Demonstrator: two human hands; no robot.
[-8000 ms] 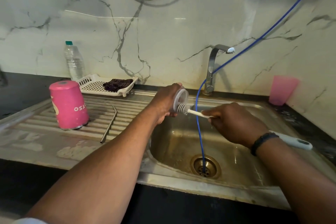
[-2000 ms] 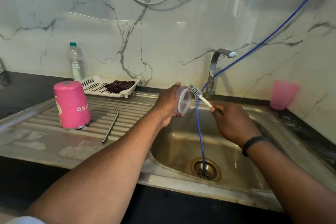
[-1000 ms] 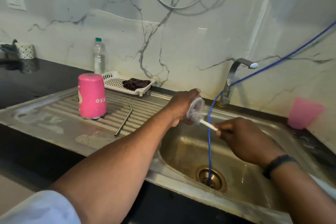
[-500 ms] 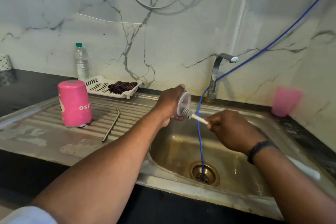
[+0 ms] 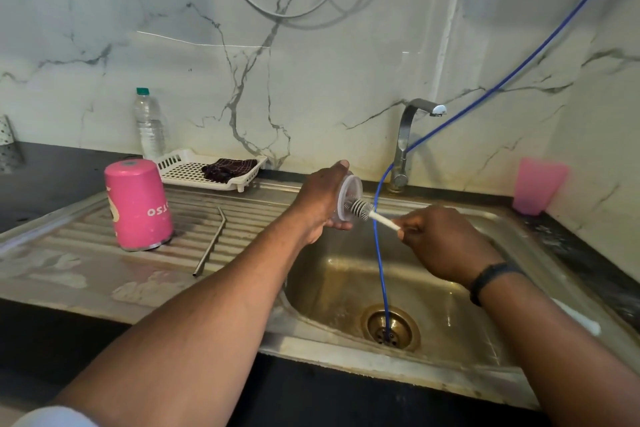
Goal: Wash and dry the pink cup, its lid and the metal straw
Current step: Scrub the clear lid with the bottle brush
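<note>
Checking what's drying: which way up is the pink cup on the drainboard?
Upside down. The pink cup stands mouth-down on the ribbed drainboard, closed base on top, its lettering inverted.

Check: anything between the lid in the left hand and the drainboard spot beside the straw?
Nothing visible. The left hand holds the clear round plastic lid over the basin's left edge; the ribbed steel drainboard lies bare up to the bent metal straw.

Black counter with an inset stainless sink unit. On the ribbed drainboard: pink cup upside down; bent metal straw lying just right of it, apart. At the back, a white slotted tray holding a dark cloth; clear water bottle behind it. Pink tumbler on the counter's far right.
</note>
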